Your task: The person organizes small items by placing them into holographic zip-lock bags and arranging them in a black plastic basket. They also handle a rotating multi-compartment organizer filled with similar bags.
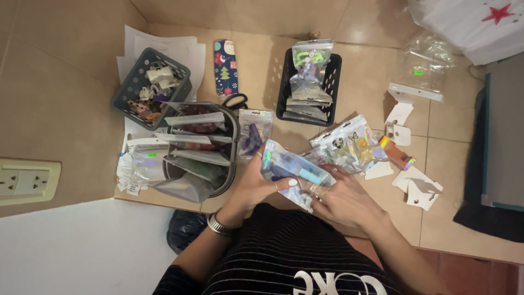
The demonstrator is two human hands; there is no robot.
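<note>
We see both hands low in the centre of the frame, gripping 1 holographic zip pouch (289,173). The left hand (252,188) clasps its left side, thumb over the front; the right hand (341,199) pinches its lower right edge. Just left stands a grey caddy (232,158) filled with pouches. A black basket (332,82) of pouches sits at upper centre, and a grey basket (126,90) at upper left.

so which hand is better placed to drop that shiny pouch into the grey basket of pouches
Left, probably. The left hand grips the pouch on the side next to the grey basket. The right hand holds it from the far side and would have to cross over.
</note>
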